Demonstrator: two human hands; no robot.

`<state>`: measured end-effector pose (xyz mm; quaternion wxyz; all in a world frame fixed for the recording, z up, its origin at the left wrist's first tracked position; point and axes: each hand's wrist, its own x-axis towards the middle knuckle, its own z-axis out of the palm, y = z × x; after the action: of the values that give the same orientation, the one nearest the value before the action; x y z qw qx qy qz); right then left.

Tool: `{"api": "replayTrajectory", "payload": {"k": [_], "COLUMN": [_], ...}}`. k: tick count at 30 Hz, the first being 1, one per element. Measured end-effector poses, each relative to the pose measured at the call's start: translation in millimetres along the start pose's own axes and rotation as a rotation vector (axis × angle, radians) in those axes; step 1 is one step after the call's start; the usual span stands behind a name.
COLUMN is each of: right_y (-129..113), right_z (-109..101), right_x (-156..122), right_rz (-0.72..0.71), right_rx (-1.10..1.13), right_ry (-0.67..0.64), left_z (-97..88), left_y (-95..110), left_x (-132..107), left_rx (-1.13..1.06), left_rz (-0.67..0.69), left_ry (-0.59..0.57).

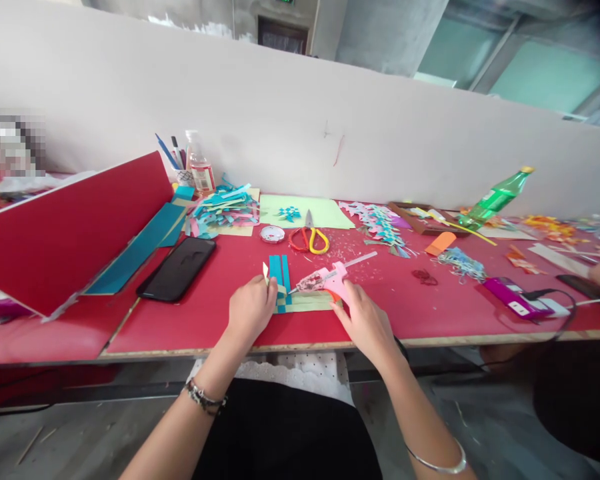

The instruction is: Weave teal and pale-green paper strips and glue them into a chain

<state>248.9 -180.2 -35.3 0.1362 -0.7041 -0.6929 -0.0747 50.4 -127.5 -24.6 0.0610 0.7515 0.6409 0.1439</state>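
Currently, 1 pc. glue gun (325,279), pink w/ orange trigger, in our R hand (369,321); R fingers wrapped round the grip. Clear glue stick (364,259) pokes out of rear. Nozzle faces L, toward the paper; contact or no, we can't tell.

1 pc. paper weave (281,303): blue strips (279,267) crossing pale green strips (315,305), lying on red surface (170,327) nr. front edge, directly before us. Our L hand (253,303) at its L end, fingers narrow, pinching it; a pale tip (266,270) sticks up beside them.

Handling (our est.): weave v. light, thin, bendy; apt to crease or slip out of line if tugged. Best hold = the crossing, pressed lightly to the surface, fingertips clear of nozzle. Long free ends too floppy to steer by, we'd say. Gun rigid, light-to-med. wt., smooth plastic; take by grip only, index on trigger, as metal tip may be hot. Stick prob. rubbery; not a handle.

Adj. stock: scissors (309,227), red/yellow handles, behind the weave; round lid (273,233) just L of them; black phone (177,269) further L, flat. All 3 apart from our hands.
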Motion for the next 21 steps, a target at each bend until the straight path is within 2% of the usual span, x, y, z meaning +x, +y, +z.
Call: {"api": "replayTrajectory", "payload": {"k": [9,21], "right_y": [-0.6,9.2], "right_z": [-5.0,-8.1], "right_x": [-0.2,-2.6], "right_rz": [0.015,0.041], "right_rx": [-0.053,-0.092], "right_ry": [-0.033,0.004], "left_z": [3.0,1.1], "left_y": [-1.5,-0.4], "left_x": [0.9,0.9], "left_rx": [0.002,0.027], "left_rz": [0.019,0.032], "left_ry": [0.013,0.030]}}
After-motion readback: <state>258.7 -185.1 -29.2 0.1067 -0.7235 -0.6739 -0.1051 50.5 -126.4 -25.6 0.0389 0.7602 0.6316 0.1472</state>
